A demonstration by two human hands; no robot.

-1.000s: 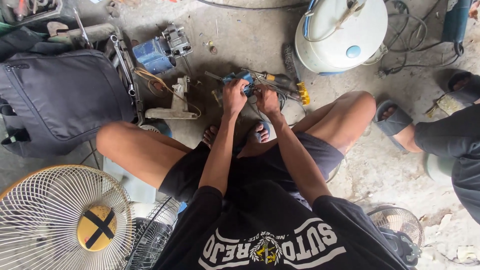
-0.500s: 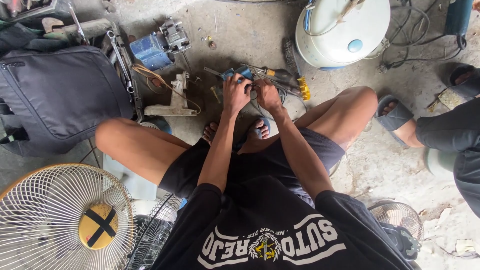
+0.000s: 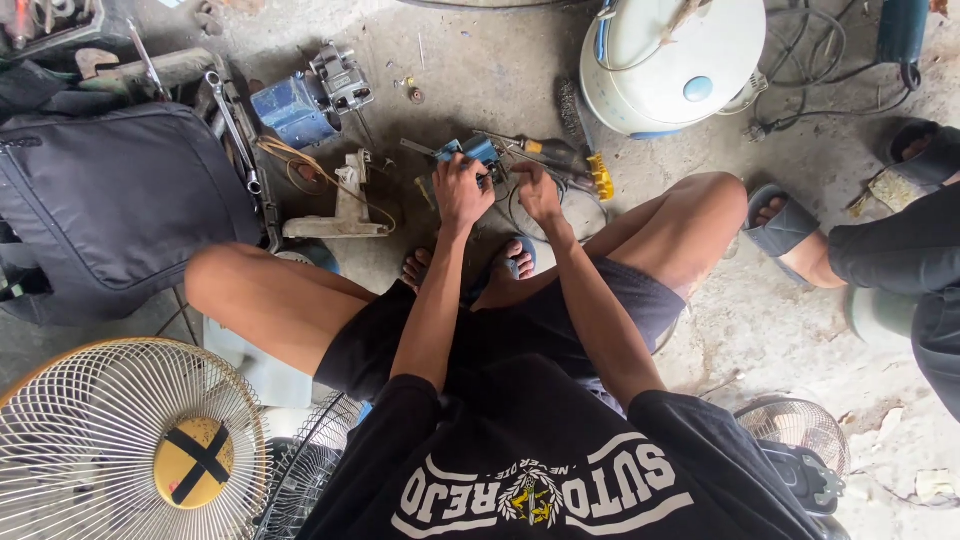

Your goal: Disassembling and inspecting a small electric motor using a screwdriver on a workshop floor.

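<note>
The small blue tool lies on the concrete floor just beyond the person's feet, near the middle of the view and a little to the far side. Its visible blue body sits at the far edge of the left hand, and a thin metal shaft runs out of it toward the left — so its long axis appears to lie roughly left to right, tilted slightly away; much of it is hidden under the fingers. The left hand is curled down over the tool, fingers closed around its near part. The right hand rests just right of it, fingers bent onto the same work, though whether it grips anything cannot be told. Just right of the hands lie a screwdriver with a dark handle and a yellow-ended tool, both touching the floor. Farther right and far stands a round white appliance with cords beside it. To the left lie a pale metal bracket, a blue motor block and a dark bag. Near left sits a fan grille with a yellow hub. At the right edge, another person's sandalled foot rests on the floor.
</note>
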